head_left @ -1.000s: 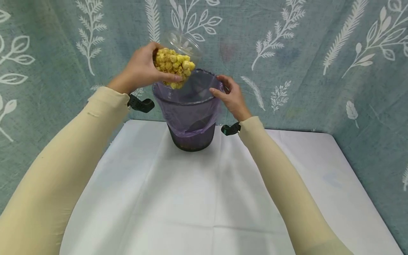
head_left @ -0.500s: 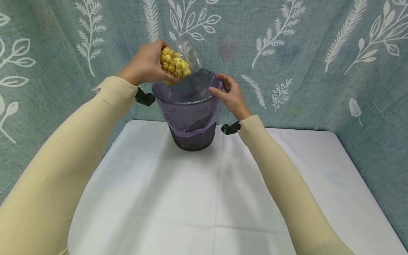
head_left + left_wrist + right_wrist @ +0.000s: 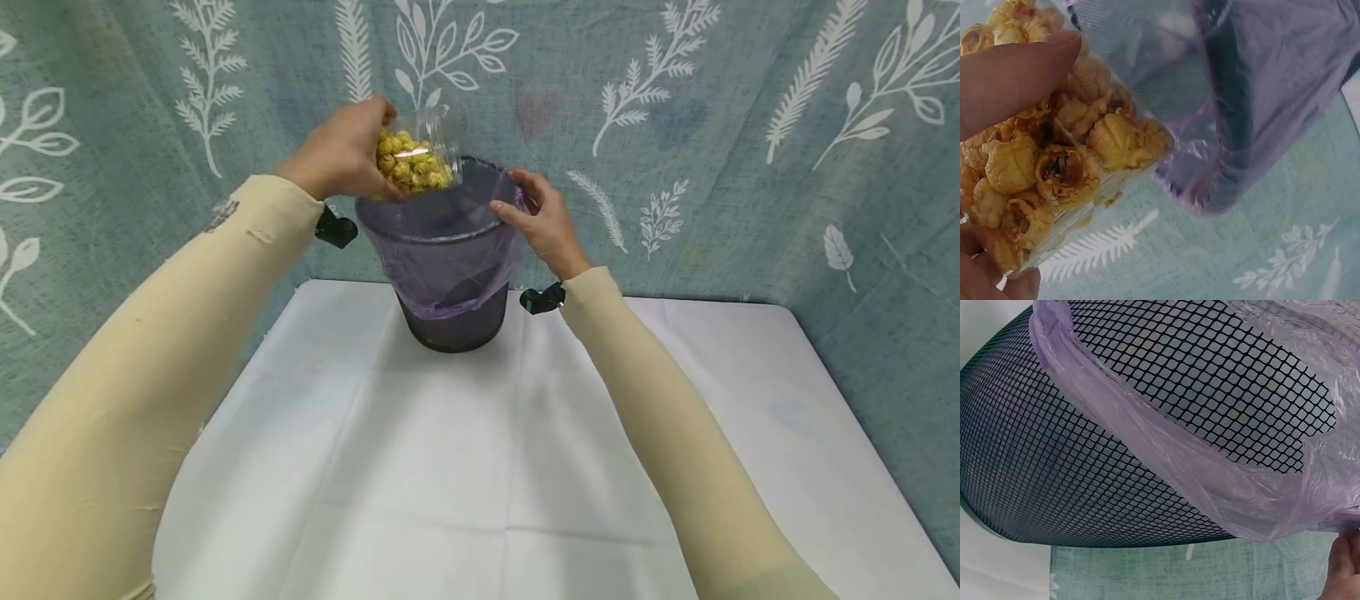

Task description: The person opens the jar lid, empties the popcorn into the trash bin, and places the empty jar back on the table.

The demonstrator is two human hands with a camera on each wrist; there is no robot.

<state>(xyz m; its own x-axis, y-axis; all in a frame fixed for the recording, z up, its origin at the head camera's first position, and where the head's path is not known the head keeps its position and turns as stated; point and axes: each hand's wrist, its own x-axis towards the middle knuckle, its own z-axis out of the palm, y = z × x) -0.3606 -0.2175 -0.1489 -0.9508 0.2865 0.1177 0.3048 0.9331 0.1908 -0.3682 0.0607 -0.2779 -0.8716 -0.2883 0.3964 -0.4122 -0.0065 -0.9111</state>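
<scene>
In the head view my left hand (image 3: 348,150) grips a clear plastic jar (image 3: 442,129) of yellow popcorn (image 3: 412,165). The jar lies tipped on its side over the left part of a black mesh wastebasket (image 3: 457,337), its clear end pointing right. Close up in the left wrist view, the thumb (image 3: 1022,78) presses across the jar's wall, with caramel-coloured popcorn (image 3: 1013,164) behind the plastic. A thin purple bin liner (image 3: 450,275) is folded over the basket's rim. My right hand (image 3: 547,225) holds that rim on the right side, fingertips curled over the liner (image 3: 1166,450).
The wastebasket stands upright near the back edge of a table with a white cloth (image 3: 420,467). Close behind hangs a grey-green curtain (image 3: 555,108) printed with white leaves, which also runs along both sides.
My left hand has shifted slightly right and turned the jar, whose clear end has swung from pointing up and right to pointing sideways. The right hand keeps its place on the rim.
</scene>
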